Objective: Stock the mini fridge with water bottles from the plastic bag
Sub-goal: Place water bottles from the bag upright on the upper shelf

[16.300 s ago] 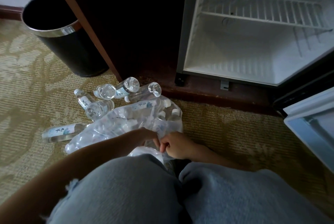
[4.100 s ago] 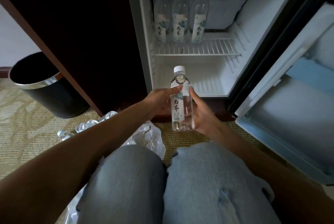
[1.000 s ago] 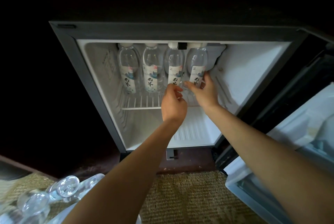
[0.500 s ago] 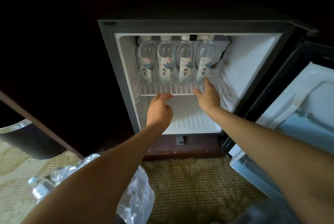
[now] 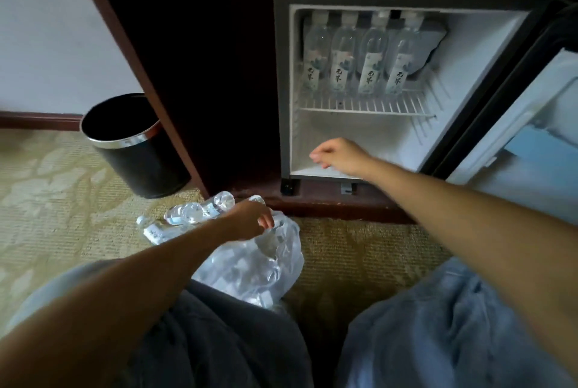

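The mini fridge (image 5: pixel 283 90) stands open, with several labelled water bottles (image 5: pixel 370 62) upright in a row on its wire shelf (image 5: pixel 369 106). The compartment below the shelf holds nothing. A clear plastic bag (image 5: pixel 250 265) with bottles inside lies on the carpet between my knees. My left hand (image 5: pixel 250 220) hangs over the bag's top with fingers loosely curled and no bottle in it. My right hand (image 5: pixel 341 157) hovers at the fridge's lower front edge, fingers relaxed and holding nothing.
A few loose bottles (image 5: pixel 194 212) lie on the carpet left of the bag. A black bin (image 5: pixel 140 165) stands further left beside the dark wooden cabinet (image 5: pixel 203 74). The fridge door (image 5: pixel 516 137) swings out to the right.
Both hands have drawn back from the wire shelf. My left hand dropped to the bag on the floor and my right sank to the fridge's bottom edge. My view tilted down.
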The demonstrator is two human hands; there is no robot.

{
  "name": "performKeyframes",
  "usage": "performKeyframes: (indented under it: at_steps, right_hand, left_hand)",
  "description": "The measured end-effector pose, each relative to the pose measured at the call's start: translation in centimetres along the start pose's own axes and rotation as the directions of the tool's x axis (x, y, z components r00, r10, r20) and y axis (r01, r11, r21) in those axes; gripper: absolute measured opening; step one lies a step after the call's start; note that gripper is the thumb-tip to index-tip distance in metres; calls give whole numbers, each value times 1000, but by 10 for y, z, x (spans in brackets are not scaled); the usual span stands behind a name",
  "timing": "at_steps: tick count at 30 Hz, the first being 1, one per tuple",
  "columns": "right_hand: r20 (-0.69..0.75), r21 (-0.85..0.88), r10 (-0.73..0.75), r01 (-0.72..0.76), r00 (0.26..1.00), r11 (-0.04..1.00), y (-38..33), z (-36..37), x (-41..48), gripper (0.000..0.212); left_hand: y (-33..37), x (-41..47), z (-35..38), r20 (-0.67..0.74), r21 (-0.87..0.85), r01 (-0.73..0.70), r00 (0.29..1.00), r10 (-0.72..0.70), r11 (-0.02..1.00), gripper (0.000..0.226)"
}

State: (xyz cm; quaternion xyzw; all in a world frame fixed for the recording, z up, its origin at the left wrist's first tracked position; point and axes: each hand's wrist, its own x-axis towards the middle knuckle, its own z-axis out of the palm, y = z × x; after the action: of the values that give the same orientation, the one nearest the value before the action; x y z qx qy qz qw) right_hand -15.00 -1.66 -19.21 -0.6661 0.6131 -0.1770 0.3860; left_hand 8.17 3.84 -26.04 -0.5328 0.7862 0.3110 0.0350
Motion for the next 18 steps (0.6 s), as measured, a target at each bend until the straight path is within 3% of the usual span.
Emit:
performKeyframes:
  at_steps: [3,7,10,12,15,18]
  right_hand:
    - [119,192,27,-50,992,980,-4,84,-16,24]
    - [294,195,160,-223,942,955,34,182,-22,18]
    - [258,224,267,-327,928,918,54,212,-15,23]
    - [218,204,300,-344,929,916,61,219,-7,28]
    - [200,105,269,-294,942,950,68,228,5,35]
    - [235,86,233,-260,944,962,77,243,16,37]
  left_hand:
    - [-11,-13,30,24,-21,67,998,-66,998,24]
    - [-30,-16,48,-9,63,208,978,-208,976,37]
    - [-46,-19,55,-136,126,287,953,-270,949,60]
    - [-55,-19,67,-176,261,346,935,-308,901,81]
    - [-69,-19,96,-48,293,416,906,-421,861,116]
    - [-79,-13,117,23,279,451,880,-475,848,126]
